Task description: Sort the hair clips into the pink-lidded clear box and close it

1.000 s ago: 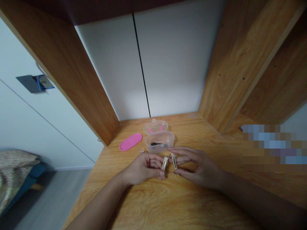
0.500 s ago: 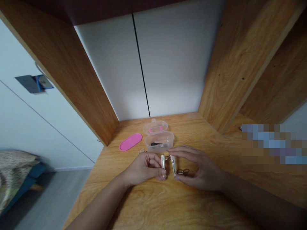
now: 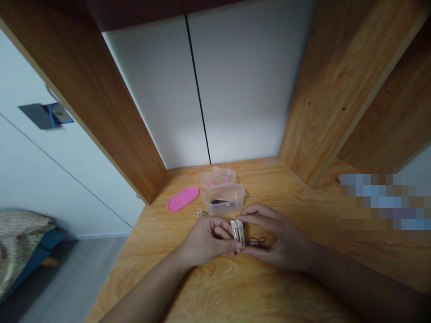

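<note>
Two pale metal hair clips (image 3: 237, 230) stand side by side, touching, just above the wooden desk (image 3: 235, 287). My left hand (image 3: 205, 240) pinches the left clip between thumb and fingers. My right hand (image 3: 279, 237) pinches the right clip the same way. A small dark wire piece (image 3: 257, 242) lies on the desk under my right fingers. Just beyond the hands stands a clear open plastic box (image 3: 224, 198) with dark clips inside.
A second clear container (image 3: 217, 177) with something pink in it sits behind the box. A pink oval lid (image 3: 183, 198) lies to its left, small hair ties (image 3: 200, 212) beside it. Wooden side panels wall in the desk; its left edge drops to the floor.
The two clips were apart and angled; my hands have brought them together until they touch, upright and parallel. The dark wire piece came into view under my right hand.
</note>
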`<act>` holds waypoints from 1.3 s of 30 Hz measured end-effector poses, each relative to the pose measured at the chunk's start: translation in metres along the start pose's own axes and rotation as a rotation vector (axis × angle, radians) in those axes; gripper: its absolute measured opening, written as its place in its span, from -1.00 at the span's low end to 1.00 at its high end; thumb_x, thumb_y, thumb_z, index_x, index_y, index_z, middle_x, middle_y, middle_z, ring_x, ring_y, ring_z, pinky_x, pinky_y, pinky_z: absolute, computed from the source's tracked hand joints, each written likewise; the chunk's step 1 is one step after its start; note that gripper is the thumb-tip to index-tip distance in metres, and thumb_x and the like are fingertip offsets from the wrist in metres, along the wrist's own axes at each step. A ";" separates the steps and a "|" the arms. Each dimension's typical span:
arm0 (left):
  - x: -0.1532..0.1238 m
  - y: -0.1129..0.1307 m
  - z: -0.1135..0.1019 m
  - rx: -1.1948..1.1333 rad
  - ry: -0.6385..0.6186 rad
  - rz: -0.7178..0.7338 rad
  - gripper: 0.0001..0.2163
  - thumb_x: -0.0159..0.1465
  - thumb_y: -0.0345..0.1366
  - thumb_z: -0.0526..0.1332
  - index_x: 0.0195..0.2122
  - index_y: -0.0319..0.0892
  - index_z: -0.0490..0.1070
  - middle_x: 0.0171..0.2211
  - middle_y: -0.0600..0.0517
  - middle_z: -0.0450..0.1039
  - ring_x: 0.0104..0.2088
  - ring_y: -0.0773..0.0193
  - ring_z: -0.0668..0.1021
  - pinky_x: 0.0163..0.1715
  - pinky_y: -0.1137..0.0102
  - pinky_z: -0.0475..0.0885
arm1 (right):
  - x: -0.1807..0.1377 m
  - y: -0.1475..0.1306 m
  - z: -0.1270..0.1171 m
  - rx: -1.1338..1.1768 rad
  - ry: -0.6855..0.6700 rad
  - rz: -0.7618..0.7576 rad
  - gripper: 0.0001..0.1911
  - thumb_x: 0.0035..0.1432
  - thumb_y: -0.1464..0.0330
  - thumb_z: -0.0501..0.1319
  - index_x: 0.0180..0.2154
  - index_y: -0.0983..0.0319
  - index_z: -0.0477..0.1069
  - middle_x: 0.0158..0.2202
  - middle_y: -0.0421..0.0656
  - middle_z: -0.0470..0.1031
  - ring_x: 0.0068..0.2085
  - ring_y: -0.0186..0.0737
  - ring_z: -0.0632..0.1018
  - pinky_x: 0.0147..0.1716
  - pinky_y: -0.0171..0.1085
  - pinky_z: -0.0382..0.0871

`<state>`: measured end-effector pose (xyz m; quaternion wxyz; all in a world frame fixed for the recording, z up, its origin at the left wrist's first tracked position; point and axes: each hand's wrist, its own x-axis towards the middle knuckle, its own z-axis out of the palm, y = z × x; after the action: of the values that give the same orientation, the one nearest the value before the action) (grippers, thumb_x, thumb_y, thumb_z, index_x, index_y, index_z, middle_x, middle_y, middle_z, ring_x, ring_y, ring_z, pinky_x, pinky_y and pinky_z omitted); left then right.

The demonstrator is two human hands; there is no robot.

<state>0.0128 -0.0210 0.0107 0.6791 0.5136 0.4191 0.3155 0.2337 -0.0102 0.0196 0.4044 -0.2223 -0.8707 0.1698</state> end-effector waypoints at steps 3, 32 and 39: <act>0.001 -0.001 0.001 0.002 0.005 0.000 -0.62 -0.16 -0.23 0.57 -0.43 -0.30 0.47 -0.57 0.04 0.56 -0.59 0.43 0.53 -0.52 0.53 0.40 | 0.001 -0.001 0.000 -0.013 0.012 -0.011 -0.42 0.09 0.33 0.40 0.13 0.11 0.32 -0.07 -0.06 0.48 -0.11 -0.16 0.56 -0.16 -0.23 0.52; -0.011 0.006 0.001 0.977 0.084 0.657 -0.82 0.30 -0.24 0.21 -0.32 -0.14 0.60 -0.48 -0.02 0.55 -0.47 0.28 0.53 -0.40 0.41 0.38 | -0.004 0.007 0.003 -0.019 -0.072 -0.024 -0.70 0.28 0.21 0.25 0.03 0.12 0.46 -0.23 -0.12 0.53 -0.24 -0.26 0.54 -0.27 -0.29 0.44; -0.009 0.005 0.001 0.993 0.102 0.675 -0.82 0.30 -0.24 0.21 -0.25 -0.13 0.61 -0.44 -0.05 0.57 -0.41 0.23 0.55 -0.35 0.36 0.41 | -0.001 0.004 0.001 -0.045 -0.067 -0.071 -0.82 0.33 0.26 0.19 -0.10 0.11 0.52 -0.29 -0.17 0.52 -0.27 -0.29 0.52 -0.30 -0.32 0.41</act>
<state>0.0095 -0.0279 0.0177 0.1996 0.8582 0.3620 0.3044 0.2339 -0.0077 0.0165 0.3757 -0.1944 -0.8948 0.1428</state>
